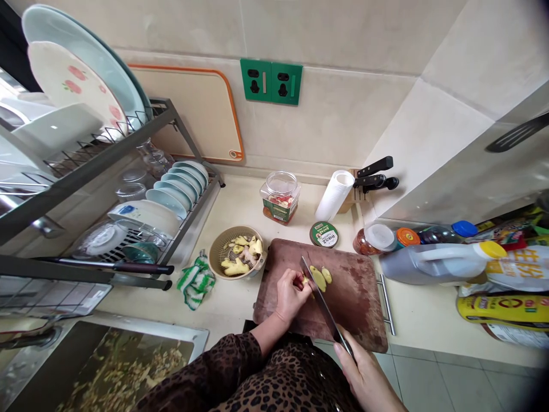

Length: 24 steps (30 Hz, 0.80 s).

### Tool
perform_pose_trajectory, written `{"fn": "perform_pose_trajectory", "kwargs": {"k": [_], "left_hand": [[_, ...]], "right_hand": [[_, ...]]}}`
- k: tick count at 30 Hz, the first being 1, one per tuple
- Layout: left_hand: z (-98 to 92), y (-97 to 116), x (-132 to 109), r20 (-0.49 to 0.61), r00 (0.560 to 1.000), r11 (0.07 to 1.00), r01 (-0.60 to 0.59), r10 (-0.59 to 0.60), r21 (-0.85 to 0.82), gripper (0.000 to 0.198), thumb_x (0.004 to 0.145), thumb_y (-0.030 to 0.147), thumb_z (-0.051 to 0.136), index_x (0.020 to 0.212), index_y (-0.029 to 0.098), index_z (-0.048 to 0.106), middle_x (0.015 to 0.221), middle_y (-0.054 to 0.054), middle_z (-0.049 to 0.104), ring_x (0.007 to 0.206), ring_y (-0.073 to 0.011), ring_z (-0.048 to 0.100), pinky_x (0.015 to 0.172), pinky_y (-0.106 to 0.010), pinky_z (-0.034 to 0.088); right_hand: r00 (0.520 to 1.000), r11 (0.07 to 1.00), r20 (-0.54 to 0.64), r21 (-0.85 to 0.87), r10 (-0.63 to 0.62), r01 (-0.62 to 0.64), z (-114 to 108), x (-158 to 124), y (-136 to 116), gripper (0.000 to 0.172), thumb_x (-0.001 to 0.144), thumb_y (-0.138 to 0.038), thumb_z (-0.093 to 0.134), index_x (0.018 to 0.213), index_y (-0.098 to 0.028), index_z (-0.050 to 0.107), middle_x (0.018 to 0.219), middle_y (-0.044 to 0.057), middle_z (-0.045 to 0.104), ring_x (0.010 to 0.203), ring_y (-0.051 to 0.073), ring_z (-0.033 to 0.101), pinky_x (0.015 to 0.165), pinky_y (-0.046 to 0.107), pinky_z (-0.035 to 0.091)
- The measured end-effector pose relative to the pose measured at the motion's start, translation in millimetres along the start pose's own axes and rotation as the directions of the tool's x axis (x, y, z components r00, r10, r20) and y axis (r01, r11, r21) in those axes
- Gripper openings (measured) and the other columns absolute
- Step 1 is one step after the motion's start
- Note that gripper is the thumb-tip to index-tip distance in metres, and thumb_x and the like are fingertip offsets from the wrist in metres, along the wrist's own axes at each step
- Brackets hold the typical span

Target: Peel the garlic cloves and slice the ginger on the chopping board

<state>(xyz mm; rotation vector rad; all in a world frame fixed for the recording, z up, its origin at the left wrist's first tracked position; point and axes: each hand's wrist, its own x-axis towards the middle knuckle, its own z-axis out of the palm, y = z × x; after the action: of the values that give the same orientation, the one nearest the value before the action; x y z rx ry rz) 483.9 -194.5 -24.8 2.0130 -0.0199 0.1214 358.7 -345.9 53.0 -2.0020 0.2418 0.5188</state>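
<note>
On the brown cutting board (355,309), my left hand (291,294) pinches a piece of ginger (305,281), mostly hidden by the fingers. My right hand (358,366) is closed around the handle of a kitchen knife (326,315). The blade slants up and left across the board, its edge beside my left fingertips at the ginger. Several ginger slices (319,278) lie flat just right of the blade. To the left of the board, a beige basket (213,252) holds peeled ginger pieces (237,266).
A plastic jar (280,200), its green lid (323,234), a paper towel roll (335,194) and a knife block (348,201) stand behind the board. Bottles (429,263) crowd the right. A dish rack (189,137), a green-white cloth (197,283) and a sink (199,337) with peelings are left.
</note>
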Motion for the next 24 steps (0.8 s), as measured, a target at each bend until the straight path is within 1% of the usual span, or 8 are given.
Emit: {"fn": "perform_pose_trajectory", "kwargs": {"k": [5,11,14,16,18,21,24], "left_hand": [[-1.1,1,0,0.031,0.999,0.999,0.025,-0.024,-0.036,0.007,0.066,0.014,0.056,0.064,0.017,0.050,0.063,0.002,0.049,0.052,-0.0085,0.048,0.048,-0.018,0.039],[-3.0,0,0,0.064,0.998,0.998,0.024,-0.021,-0.054,0.007,0.066,0.012,0.055,0.066,0.017,0.050,0.064,0.002,0.050,0.053,-0.0082,0.048,0.049,-0.018,0.039],[-4.5,-1,0,0.073,0.997,0.999,0.021,-0.018,-0.039,0.008,0.066,0.011,0.055,0.067,0.017,0.050,0.064,0.003,0.050,0.054,-0.0086,0.048,0.050,-0.018,0.039],[-5.4,0,-1,0.077,0.997,0.999,0.015,-0.012,-0.039,0.009,0.066,0.011,0.054,0.067,0.018,0.049,0.064,0.003,0.050,0.054,-0.0087,0.049,0.050,-0.018,0.040],[-6.0,0,-1,0.078,0.997,0.999,0.010,-0.007,-0.043,0.009,0.067,0.011,0.054,0.068,0.018,0.049,0.064,0.003,0.050,0.055,-0.0087,0.049,0.050,-0.018,0.040],[-6.4,1,-2,0.074,0.997,0.999,0.005,-0.002,-0.045,0.008,0.068,0.012,0.055,0.069,0.018,0.050,0.065,0.003,0.050,0.056,-0.0090,0.050,0.051,-0.019,0.040],[-6.9,1,-1,0.070,0.997,1.000,-0.016,0.017,-0.022,0.008,0.068,0.010,0.054,0.068,0.017,0.051,0.066,0.002,0.050,0.057,-0.0094,0.049,0.051,-0.019,0.040]], "right_hand": [[1.000,1.000,0.005,-0.002,0.007,-0.007,2,7,-3,0.058,0.088,-0.051,0.035,0.133,-0.017,0.046,0.135,0.011,0.051,0.126,0.022,0.044,0.108,0.036,0.031],[0.999,0.999,-0.004,-0.003,-0.054,0.054,7,29,-11,0.054,0.088,-0.050,0.035,0.129,-0.018,0.050,0.126,0.012,0.058,0.117,0.023,0.053,0.102,0.037,0.038],[0.997,0.998,-0.047,-0.030,-0.060,0.059,11,46,-18,0.053,0.087,-0.052,0.039,0.124,-0.019,0.055,0.113,0.011,0.065,0.108,0.026,0.059,0.093,0.036,0.046],[0.995,0.998,-0.088,-0.036,-0.055,0.052,15,56,-23,0.052,0.086,-0.053,0.040,0.122,-0.020,0.058,0.099,0.009,0.070,0.096,0.026,0.064,0.083,0.035,0.051],[0.993,0.999,-0.106,-0.028,-0.045,0.042,18,62,-24,0.053,0.085,-0.053,0.040,0.121,-0.019,0.058,0.086,0.007,0.071,0.084,0.025,0.067,0.073,0.033,0.053],[0.995,0.999,-0.093,-0.015,-0.032,0.031,16,60,-16,0.055,0.084,-0.056,0.041,0.121,-0.019,0.058,0.077,0.006,0.070,0.074,0.023,0.066,0.067,0.032,0.052],[0.997,1.000,-0.067,0.004,0.025,-0.025,9,47,-3,0.059,0.083,-0.060,0.038,0.120,-0.019,0.059,0.068,0.004,0.067,0.065,0.021,0.065,0.063,0.031,0.052]]}}
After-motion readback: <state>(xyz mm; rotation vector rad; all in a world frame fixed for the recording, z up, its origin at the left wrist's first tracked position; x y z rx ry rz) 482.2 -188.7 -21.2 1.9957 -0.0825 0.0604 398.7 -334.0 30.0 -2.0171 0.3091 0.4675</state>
